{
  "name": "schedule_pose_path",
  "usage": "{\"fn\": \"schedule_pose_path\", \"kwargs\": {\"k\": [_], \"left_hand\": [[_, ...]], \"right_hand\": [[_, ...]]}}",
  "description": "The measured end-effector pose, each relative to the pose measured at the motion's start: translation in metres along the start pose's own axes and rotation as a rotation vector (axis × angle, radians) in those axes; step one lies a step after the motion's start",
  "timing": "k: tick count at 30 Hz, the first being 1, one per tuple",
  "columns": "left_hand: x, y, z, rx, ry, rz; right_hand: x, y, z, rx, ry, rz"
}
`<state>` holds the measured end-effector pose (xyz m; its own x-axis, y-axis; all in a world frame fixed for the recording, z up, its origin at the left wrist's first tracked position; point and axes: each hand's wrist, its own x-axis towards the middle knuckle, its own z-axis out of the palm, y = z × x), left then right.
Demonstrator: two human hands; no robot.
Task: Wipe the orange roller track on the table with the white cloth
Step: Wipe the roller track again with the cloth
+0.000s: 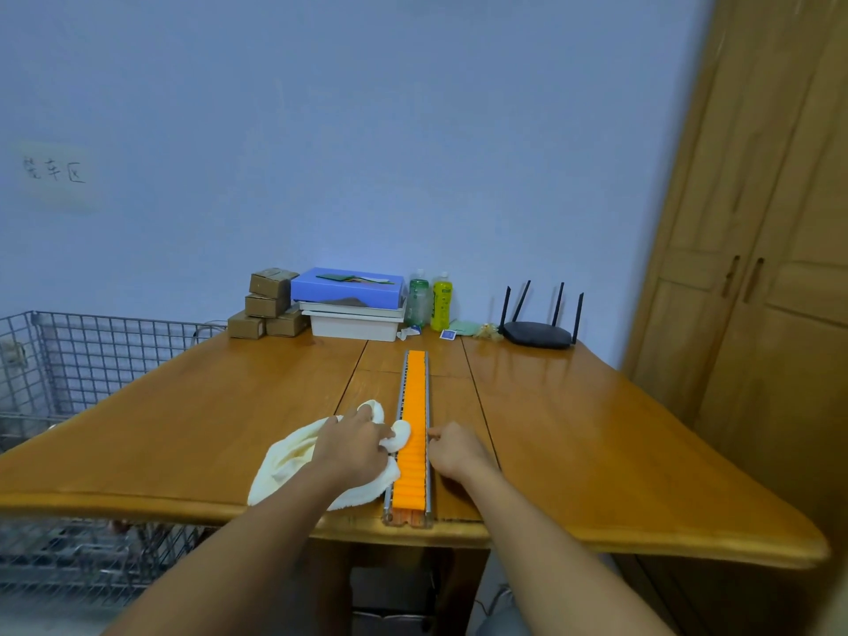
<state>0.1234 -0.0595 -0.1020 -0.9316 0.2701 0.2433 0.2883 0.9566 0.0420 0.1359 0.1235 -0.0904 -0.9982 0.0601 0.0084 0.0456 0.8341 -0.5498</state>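
Observation:
The orange roller track (415, 397), set in a grey metal frame, runs lengthwise down the middle of the wooden table (183, 415), its near end at the front edge. A crumpled white cloth (293, 456) lies just left of the track, one fold touching the rollers. My left hand (355, 445) rests on top of the cloth and grips it beside the track. Against the right rail of the track sits my right hand (456, 452), fingers curled, a fingertip touching the frame.
At the back of the table stand small cardboard boxes (268, 302), a blue box on white trays (353, 305), two bottles (431, 300) and a black router (539, 330). A wire cage (69, 360) is at the left, a wooden wardrobe (771, 268) at the right.

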Motion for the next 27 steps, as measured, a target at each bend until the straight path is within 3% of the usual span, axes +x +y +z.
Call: {"fn": "schedule_pose_path", "kwargs": {"k": [27], "left_hand": [[-0.119,0.024,-0.037,0.167,-0.011,0.119]], "right_hand": [[-0.111,-0.003,-0.037,-0.084,0.098,0.015]]}}
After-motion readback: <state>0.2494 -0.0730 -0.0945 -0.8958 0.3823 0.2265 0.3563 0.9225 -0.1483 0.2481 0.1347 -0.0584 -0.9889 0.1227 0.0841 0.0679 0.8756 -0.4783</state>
